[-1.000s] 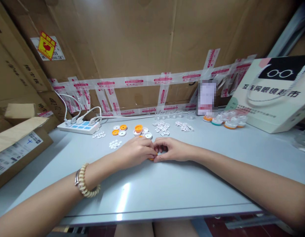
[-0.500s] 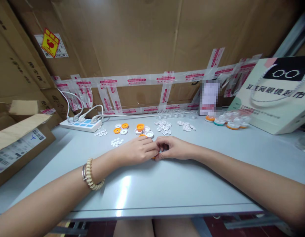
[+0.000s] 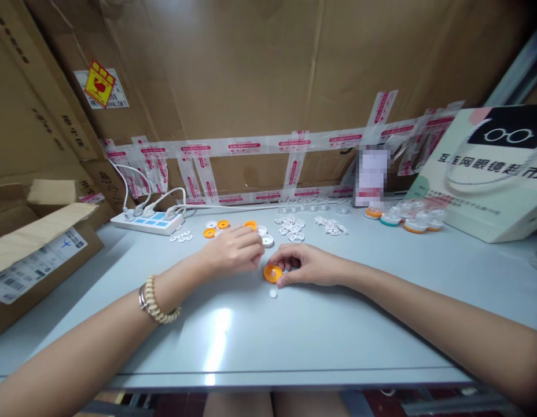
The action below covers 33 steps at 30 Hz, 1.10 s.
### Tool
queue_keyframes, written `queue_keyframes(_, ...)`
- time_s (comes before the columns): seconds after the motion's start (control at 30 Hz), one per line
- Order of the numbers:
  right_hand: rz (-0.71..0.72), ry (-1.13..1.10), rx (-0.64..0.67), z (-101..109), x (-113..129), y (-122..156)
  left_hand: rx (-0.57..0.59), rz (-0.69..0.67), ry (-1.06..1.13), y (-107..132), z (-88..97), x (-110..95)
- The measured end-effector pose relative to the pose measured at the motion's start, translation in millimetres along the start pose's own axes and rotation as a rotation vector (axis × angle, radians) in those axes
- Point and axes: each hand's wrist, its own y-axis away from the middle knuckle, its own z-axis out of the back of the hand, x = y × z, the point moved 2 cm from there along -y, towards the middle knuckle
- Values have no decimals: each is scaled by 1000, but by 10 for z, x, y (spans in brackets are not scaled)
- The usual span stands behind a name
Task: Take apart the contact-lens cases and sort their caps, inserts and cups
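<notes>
My right hand (image 3: pixel 309 263) grips the edge of a shallow round orange plastic cap (image 3: pixel 272 274) on the table, thumb at the near side and fingers at the far side. A small white disc (image 3: pixel 273 293) lies on the tabletop just in front of the cap. My left hand (image 3: pixel 237 249) hovers left of the cap, apart from it, with its fingers curled together; whatever they may hold is hidden. Behind that hand, more orange caps (image 3: pixel 223 224) and white caps (image 3: pixel 267 240) lie in loose groups, partly covered by it.
Piles of small white plastic parts (image 3: pixel 290 227) and clear cups (image 3: pixel 303 204) sit farther back. A power strip (image 3: pixel 147 222) and an open carton (image 3: pixel 47 255) stand on the left. At right are assembled clear-topped pieces (image 3: pixel 418 219), a phone (image 3: pixel 371 175) and a paper bag (image 3: pixel 481 174).
My left hand has moved left, away from my right hand, uncovering the orange cap. The small white disc now shows in front of it. The whole view has shifted slightly.
</notes>
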Motion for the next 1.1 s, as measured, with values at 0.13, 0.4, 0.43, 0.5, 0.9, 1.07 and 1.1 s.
queue_keyframes(0.13, -21, -3, -6, -1, 11, 8, -21, 165, 59, 35, 49, 130)
queue_keyframes(0.4, 1, 20, 7, 31, 33, 20, 439, 301, 822, -146, 229, -212)
queue_keyframes(0.43, -1, 27, 8, 34, 32, 21, 488, 331, 832, -155, 219, -256)
queue_keyframes(0.5, -2, 38, 7, 36, 27, 22, 535, 381, 830, -158, 179, -319)
queue_keyframes(0.9, -21, 53, -12, 26, 20, 26, 556, 427, 636, -91, 413, 67)
queue_keyframes(1.07, -30, 55, -13, 22, 5, 24, 661, 771, 519, 249, 416, 661)
queue_keyframes(1.1, -31, 57, -12, 22, 3, 25, 694, 795, 522, 310, 375, 722)
